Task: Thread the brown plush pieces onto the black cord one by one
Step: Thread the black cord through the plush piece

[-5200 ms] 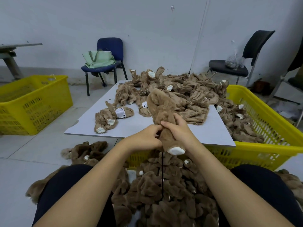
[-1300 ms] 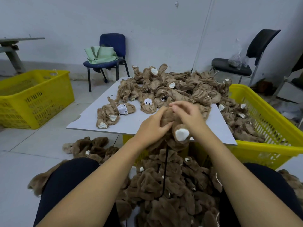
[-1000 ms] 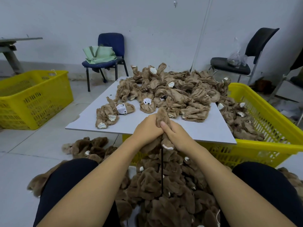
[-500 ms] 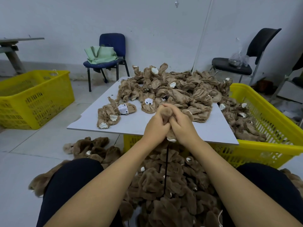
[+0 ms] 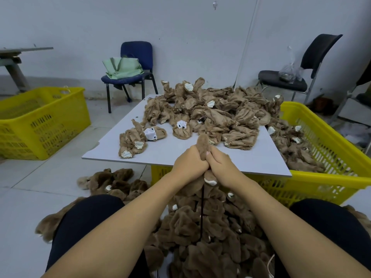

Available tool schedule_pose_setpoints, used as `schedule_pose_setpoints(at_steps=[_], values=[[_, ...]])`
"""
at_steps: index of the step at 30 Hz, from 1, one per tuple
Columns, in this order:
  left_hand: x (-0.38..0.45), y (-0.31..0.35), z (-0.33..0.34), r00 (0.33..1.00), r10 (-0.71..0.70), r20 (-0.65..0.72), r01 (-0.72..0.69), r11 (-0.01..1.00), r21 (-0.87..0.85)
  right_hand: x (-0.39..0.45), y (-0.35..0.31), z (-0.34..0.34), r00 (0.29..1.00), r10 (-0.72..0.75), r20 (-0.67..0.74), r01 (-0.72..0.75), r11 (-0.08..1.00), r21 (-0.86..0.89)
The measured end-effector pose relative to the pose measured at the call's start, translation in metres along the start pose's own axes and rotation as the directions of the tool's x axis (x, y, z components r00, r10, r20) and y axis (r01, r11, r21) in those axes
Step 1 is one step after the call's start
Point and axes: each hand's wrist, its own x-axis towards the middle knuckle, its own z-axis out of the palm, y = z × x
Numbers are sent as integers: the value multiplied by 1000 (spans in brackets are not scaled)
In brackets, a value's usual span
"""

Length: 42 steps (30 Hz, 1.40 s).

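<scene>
Both my hands squeeze one brown plush piece [image 5: 203, 146] at the near edge of the grey board [image 5: 174, 153]. My left hand [image 5: 189, 164] grips its left side and my right hand [image 5: 219, 165] grips its right side. A furry tip pokes up between my fists and a white-tipped end hangs below them. The black cord [image 5: 202, 209] runs straight down from under my hands into a heap of threaded brown plush pieces [image 5: 208, 233] between my knees. A pile of loose plush pieces [image 5: 210, 115] lies on the far half of the board.
The board rests on a yellow crate [image 5: 329, 173] that holds more plush on the right. Another yellow crate [image 5: 40, 121] stands on the floor to the left. A blue chair [image 5: 136, 63] with a green bag and a black chair [image 5: 297, 77] stand by the wall.
My hands have dropped slightly toward me. The plush piece has been pushed through so that more of its furry tip sticks up above my fists than half a second ago.
</scene>
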Motion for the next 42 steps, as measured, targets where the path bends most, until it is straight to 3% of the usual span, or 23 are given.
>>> schedule_pose_setpoints(at_steps=[2,5,6,7,11,14,16,19,21,23,25,29,32,34,38,42], values=[[-3,3,-7,985,129,-111,-118,988,103,0,-5,-3,995,-96,-22,96,995,-12],[-13,6,-8,823,454,-341,-385,888,253,-2,-13,-8,957,-276,-93,274,961,-28],[-15,6,-5,797,475,-373,-395,877,274,-1,-14,-8,950,-300,-88,299,954,-22],[-15,6,-2,805,454,-382,-379,889,257,-1,-14,-9,954,-292,-63,293,956,-3],[-13,-1,18,952,200,-231,-176,977,122,-6,-1,-9,988,-143,54,143,990,-12],[-14,-4,22,975,91,-201,-83,995,46,-11,4,-7,991,-105,87,106,994,-14],[-14,-3,16,965,148,-218,-142,989,43,-12,-2,-9,988,-123,95,127,991,-31],[-15,7,7,879,340,-333,-372,927,-35,-13,-18,-18,966,-259,-16,257,964,-68],[-19,14,1,804,437,-403,-499,865,-56,-15,-28,-25,936,-342,-79,344,939,14],[-19,18,-6,719,543,-434,-601,799,4,-15,-32,-33,942,-319,-101,330,936,124],[-17,18,-10,622,628,-469,-644,750,150,-13,-31,-42,965,-247,-86,257,955,149],[-20,11,-1,448,703,-552,-613,691,382,-10,-32,-53,977,-211,28,210,977,18],[-21,12,-3,451,694,-561,-587,704,400,-9,-31,-64,959,-234,158,247,967,-64],[-21,15,-4,466,678,-568,-581,719,381,-9,-26,-66,956,-242,169,259,961,-91],[-24,21,-2,438,719,-540,-596,682,424,-14,-27,-54,963,-267,-18,259,946,-196],[-27,26,-13,363,808,-464,-712,562,422,-14,-34,-54,886,-428,-178,341,861,-377]])
